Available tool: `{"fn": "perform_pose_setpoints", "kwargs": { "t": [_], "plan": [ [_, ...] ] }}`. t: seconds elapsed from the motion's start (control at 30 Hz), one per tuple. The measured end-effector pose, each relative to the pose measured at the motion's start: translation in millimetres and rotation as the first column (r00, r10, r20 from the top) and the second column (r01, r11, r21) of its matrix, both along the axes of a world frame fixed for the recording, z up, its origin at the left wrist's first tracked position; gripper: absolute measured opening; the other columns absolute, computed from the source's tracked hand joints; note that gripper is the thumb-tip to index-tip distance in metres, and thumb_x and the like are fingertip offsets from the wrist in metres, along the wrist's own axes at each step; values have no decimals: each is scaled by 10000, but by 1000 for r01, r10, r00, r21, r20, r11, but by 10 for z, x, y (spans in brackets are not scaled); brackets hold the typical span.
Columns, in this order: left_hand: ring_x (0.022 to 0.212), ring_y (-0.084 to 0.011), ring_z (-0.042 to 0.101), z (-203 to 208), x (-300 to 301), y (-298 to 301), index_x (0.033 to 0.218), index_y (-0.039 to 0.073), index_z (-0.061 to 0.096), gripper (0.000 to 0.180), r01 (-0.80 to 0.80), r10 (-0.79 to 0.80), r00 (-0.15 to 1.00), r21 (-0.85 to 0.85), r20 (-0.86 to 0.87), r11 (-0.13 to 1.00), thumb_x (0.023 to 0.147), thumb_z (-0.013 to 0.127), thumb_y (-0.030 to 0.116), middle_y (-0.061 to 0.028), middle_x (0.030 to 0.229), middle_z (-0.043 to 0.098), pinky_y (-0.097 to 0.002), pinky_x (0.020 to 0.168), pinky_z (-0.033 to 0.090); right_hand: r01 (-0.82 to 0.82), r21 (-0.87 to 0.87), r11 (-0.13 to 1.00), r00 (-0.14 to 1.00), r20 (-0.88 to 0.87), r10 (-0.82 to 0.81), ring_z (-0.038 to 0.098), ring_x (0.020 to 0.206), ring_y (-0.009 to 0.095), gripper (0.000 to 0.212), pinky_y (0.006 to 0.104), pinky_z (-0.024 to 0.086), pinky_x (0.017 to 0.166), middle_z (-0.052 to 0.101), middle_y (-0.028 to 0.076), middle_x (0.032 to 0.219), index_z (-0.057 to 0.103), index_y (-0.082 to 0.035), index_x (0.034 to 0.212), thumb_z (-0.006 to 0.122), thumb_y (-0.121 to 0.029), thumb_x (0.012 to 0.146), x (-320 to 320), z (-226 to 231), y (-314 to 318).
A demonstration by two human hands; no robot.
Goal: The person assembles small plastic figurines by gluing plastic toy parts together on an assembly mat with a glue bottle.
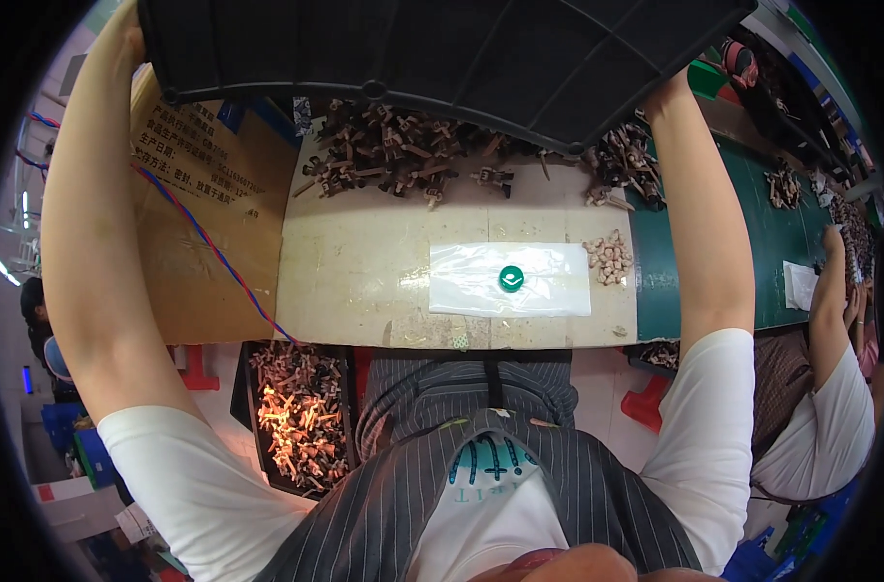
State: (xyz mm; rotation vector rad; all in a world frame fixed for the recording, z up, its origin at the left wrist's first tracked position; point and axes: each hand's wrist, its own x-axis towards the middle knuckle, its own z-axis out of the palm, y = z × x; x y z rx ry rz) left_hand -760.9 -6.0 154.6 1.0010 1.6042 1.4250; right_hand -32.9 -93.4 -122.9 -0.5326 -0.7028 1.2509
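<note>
Pinstriped apron cloth (pixel 364 529), nearest the camera, covers the wearer's chest, with both bare arms stretched out ahead of it. Between the two hands hangs the black tray (pixel 442 58), raised over the far part of the table (pixel 364 291). The left hand (pixel 137 44) grasps its left end and the right hand (pixel 667 95) grasps its right end; the fingertips are hidden behind the tray, so how far they curl cannot be told. Below the tray, between the hands, spreads a heap of brown stalky pieces (pixel 393 150). Nearer the body than the right fingers, and left of them, sit a small pile of pale bits (pixel 610 258) and, just beside it, a clear plastic bag (pixel 558 301) with a green cap (pixel 511 278) on it. Below the left fingers stands a cardboard box (pixel 209 252), crossed by a red-and-blue wire (pixel 214 250). Well right of the right fingers, a co-worker's hand (pixel 832 239) shows.
</note>
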Motion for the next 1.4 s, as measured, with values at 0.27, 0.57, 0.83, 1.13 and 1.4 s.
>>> {"fn": "perform_pose_setpoints", "kwargs": {
  "t": [0.27, 0.57, 0.83, 1.13, 1.4],
  "plan": [
    [804, -285, 634, -906, 1694, 143, 993, -68, 636, 354, 194, -190, 980, -67, 54, 979, 917, 535, 263, -209, 967, 666, -428, 750, 530, 153, -36, 988, 984, 99, -148, 542, 1109, 312, 492, 436, 449, 929, 601, 151, 1155, 571, -25, 1083, 357, -453, 969, 206, -75, -14],
    [723, -294, 642, -533, 2349, -605, 930, -84, 660, 340, 169, -172, 985, -82, -30, 982, 909, 549, 236, -220, 915, 678, -432, 694, 536, 85, -12, 996, 994, 67, -84, 555, 1088, 299, 482, 432, 469, 907, 604, 139, 1151, 543, -38, 1135, 356, -450, 968, 297, -40, 98],
    [720, -291, 641, -591, 2418, -369, 924, -80, 663, 342, 181, -188, 981, -109, -56, 977, 912, 542, 239, -219, 903, 679, -428, 691, 535, 95, -21, 995, 992, 84, -93, 567, 1070, 288, 481, 429, 488, 888, 607, 128, 1147, 518, -49, 1182, 356, -447, 966, 239, -100, -16],
    [717, -287, 639, -589, 2594, -511, 917, -76, 667, 345, 151, -164, 982, -135, -95, 979, 916, 533, 242, -217, 890, 679, -423, 687, 534, 64, -28, 998, 994, 93, -61, 580, 1049, 275, 486, 425, 509, 866, 611, 115, 1143, 490, -62, 1234, 356, -444, 965, 536, -195, 136],
    [677, -267, 631, -710, 3707, -971, 884, -47, 678, 351, 141, -163, 976, -148, -145, 979, 920, 524, 266, -198, 823, 677, -417, 644, 532, 37, -3, 999, 999, 12, -37, 587, 1048, 282, 502, 425, 517, 878, 617, 99, 1135, 487, -63, 1260, 334, -442, 969, 665, -314, -15]
  ]
}}
